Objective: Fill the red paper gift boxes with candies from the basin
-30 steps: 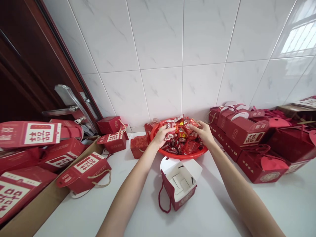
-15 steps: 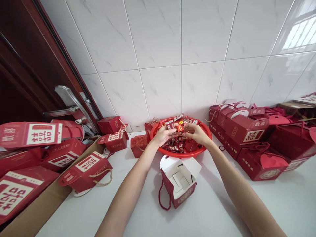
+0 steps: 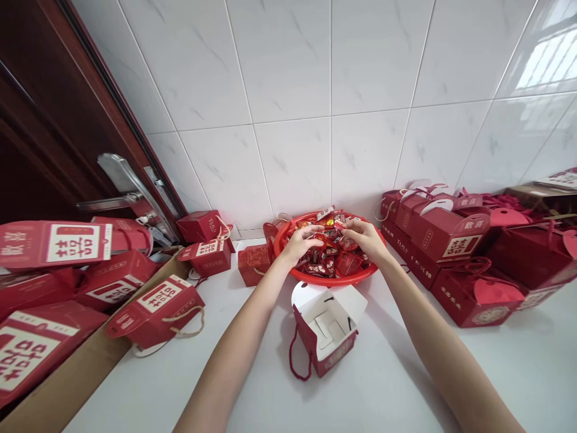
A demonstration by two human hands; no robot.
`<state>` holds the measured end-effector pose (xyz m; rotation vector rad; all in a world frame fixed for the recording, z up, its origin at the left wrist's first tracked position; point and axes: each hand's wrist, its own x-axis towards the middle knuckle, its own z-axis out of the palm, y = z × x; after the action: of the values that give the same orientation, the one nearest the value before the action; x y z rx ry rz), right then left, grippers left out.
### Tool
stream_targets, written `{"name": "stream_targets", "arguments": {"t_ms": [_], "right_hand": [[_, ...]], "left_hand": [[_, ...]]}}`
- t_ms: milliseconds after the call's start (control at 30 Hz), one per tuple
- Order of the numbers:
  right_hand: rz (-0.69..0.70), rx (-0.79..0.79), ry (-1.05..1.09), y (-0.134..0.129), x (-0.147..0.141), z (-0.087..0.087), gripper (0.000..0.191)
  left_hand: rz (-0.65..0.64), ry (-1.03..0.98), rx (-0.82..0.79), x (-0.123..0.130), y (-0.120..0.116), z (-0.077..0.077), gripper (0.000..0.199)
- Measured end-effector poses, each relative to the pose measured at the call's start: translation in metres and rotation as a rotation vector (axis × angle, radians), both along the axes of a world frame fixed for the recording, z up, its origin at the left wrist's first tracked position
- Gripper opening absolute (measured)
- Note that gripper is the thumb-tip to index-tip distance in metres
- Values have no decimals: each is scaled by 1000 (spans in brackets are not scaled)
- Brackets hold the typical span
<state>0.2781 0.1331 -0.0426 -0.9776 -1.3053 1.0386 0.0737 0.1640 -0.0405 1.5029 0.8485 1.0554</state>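
Observation:
Over the left part of a red plastic basin is my left hand, its fingers stretched and apart with nothing seen between them. My right hand reaches over the right side, fingertips pinched at a small red-and-white wrapped candy among the others. Many red-wrapped candies fill the basin. In front of it, between my forearms, stands a red gift box with its white inside showing, top flaps up and a dark red cord handle at its left. No candy shows inside this box.
Several closed red gift boxes lie at the left, some in a long cardboard carton. More red boxes are stacked at the right. A small red box stands beside the basin. Behind are a tiled wall and a door handle.
The candies that both hands held above the basin no longer show in my left hand. Its fingers have spread, and my right hand has shifted slightly right and lower.

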Motion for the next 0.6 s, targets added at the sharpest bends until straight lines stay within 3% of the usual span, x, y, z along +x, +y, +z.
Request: {"name": "stream_targets", "arguments": {"t_ms": [200,367,600], "right_hand": [[74,18,-63,1,0,-1,33],[122,21,-45,-1,1,1,38],[227,14,-40,-5,-2,7,40]], "left_hand": [[-136,145,34,5,-4,0,40],[-132,133,69,6,-5,1,39],[-120,74,-2,4,-3,1,33]]}}
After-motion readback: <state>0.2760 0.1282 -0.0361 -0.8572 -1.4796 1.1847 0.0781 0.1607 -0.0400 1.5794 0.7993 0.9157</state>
